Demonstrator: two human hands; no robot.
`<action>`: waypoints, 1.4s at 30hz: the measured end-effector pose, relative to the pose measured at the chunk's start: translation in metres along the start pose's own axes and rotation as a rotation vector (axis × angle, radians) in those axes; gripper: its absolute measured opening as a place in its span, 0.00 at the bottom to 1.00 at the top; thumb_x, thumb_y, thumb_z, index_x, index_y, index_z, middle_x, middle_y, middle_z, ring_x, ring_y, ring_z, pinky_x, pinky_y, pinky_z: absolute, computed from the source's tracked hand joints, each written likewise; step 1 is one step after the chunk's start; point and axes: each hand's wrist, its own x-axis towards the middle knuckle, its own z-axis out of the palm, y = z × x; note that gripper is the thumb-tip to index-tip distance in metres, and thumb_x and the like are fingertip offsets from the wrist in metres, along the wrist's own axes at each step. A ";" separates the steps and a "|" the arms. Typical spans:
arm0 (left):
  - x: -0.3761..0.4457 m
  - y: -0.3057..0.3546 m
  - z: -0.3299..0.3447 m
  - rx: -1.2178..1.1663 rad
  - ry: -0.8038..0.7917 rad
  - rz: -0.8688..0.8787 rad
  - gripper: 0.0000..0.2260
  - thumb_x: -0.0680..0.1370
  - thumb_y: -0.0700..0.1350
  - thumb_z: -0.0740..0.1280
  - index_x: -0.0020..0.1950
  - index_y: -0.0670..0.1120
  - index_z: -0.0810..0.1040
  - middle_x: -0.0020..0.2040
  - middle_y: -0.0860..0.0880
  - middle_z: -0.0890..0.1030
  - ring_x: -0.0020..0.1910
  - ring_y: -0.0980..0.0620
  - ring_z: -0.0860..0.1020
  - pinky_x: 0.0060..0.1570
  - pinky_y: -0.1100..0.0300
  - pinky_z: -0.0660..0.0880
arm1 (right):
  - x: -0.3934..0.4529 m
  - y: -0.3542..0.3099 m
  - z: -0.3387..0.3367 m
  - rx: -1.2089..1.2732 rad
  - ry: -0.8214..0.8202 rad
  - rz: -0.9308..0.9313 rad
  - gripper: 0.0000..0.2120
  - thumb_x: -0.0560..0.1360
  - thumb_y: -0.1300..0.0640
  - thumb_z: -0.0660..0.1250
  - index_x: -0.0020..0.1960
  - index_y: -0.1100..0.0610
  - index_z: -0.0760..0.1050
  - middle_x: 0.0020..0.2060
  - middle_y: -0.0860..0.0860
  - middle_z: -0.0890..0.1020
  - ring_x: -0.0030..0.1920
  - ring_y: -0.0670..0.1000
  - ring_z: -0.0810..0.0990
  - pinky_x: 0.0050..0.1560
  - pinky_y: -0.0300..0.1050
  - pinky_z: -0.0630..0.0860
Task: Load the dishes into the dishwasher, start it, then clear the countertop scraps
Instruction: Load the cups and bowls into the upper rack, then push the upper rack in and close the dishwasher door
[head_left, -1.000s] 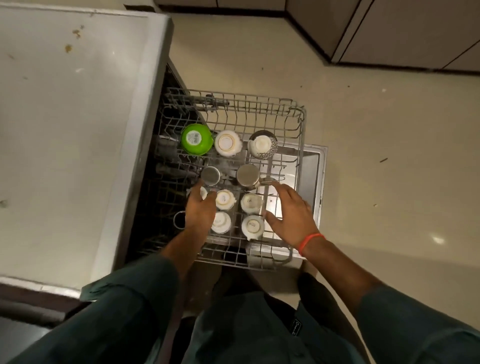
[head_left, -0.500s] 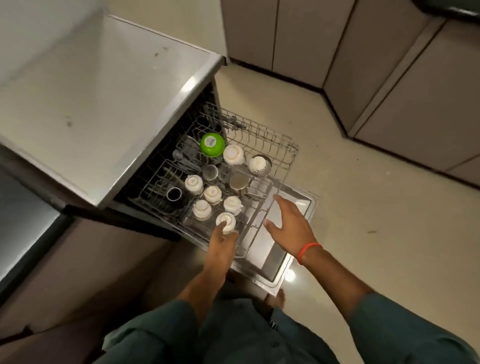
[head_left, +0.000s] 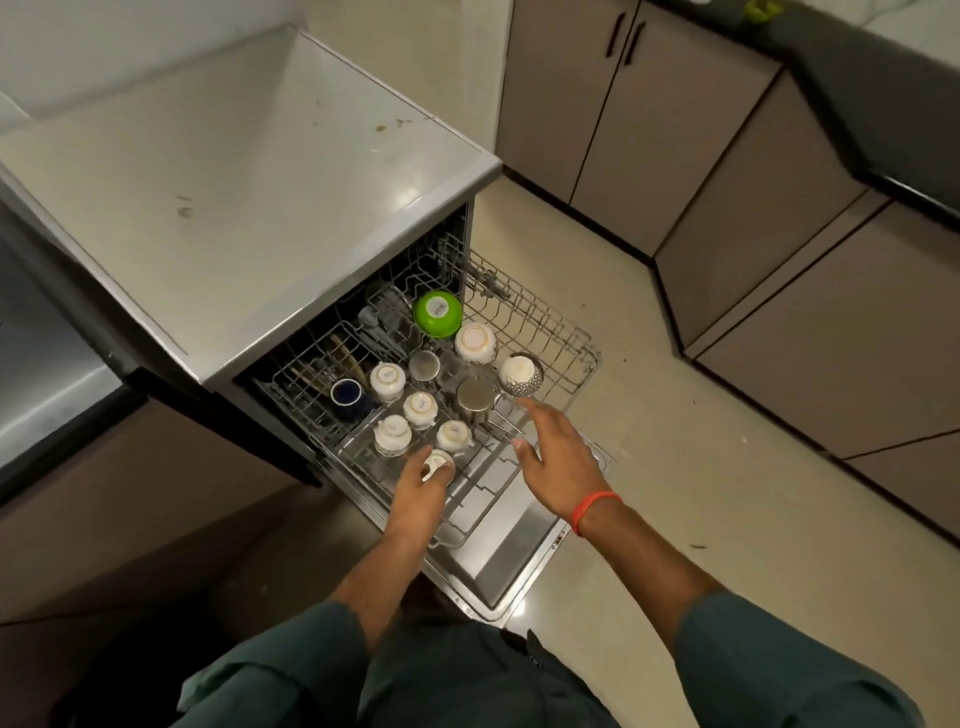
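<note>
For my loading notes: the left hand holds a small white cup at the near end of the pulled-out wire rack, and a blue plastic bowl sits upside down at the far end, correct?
Nearly: the head view shows the upside-down plastic bowl is green, not blue. The left hand does hold the small white cup in the wire rack.

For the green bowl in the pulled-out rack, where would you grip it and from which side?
Judging by its pose, grip the green bowl by its rounded outer wall, coming from above. It sits upside down in the rack, base with a sticker facing up, so the rim is down among the wires and hard to reach.
</note>
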 end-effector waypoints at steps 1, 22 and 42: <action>0.000 -0.001 0.002 -0.009 -0.002 -0.007 0.20 0.83 0.47 0.66 0.75 0.53 0.71 0.66 0.49 0.76 0.62 0.50 0.74 0.55 0.58 0.70 | 0.002 0.002 -0.002 -0.015 -0.002 0.000 0.26 0.82 0.55 0.63 0.78 0.54 0.62 0.74 0.55 0.68 0.74 0.56 0.67 0.73 0.52 0.67; -0.062 -0.010 0.115 -0.085 0.234 -0.044 0.03 0.84 0.44 0.65 0.54 0.51 0.78 0.49 0.51 0.79 0.48 0.55 0.77 0.57 0.53 0.73 | 0.012 0.113 -0.071 0.125 -0.262 -0.123 0.28 0.83 0.51 0.62 0.80 0.51 0.59 0.78 0.54 0.64 0.77 0.55 0.64 0.75 0.47 0.61; -0.107 -0.037 0.143 -0.264 0.278 -0.048 0.12 0.84 0.52 0.65 0.65 0.50 0.75 0.57 0.48 0.77 0.58 0.47 0.76 0.51 0.53 0.73 | 0.013 0.112 -0.105 0.103 -0.437 -0.179 0.26 0.83 0.51 0.61 0.79 0.51 0.60 0.78 0.54 0.63 0.77 0.55 0.63 0.75 0.49 0.61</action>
